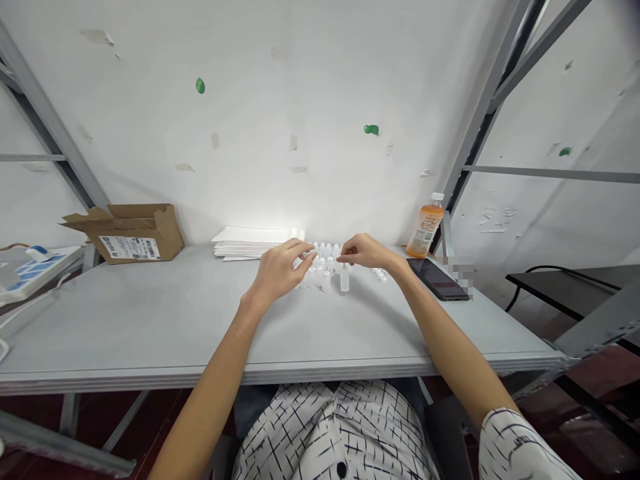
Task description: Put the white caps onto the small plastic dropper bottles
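Observation:
Several small white dropper bottles (327, 281) stand close together near the back middle of the table. My left hand (283, 268) is at their left side, thumb and forefinger apart, with nothing visible between them. Pinched fingers of my right hand (367, 251) are at the narrow top of one translucent white bottle (345, 279), which is upright at the right front of the group. Whether that bottle rests on the table or hangs just above it, I cannot tell. Small white caps (381, 275) lie beneath my right wrist, partly hidden by it.
Behind my left hand lies a stack of white sheets (250, 241). An open cardboard box (135, 235) sits at the back left, near a power strip (35, 270). At right are an orange drink bottle (425, 227) and a black phone (438, 279). Metal uprights flank the grey table (165, 320).

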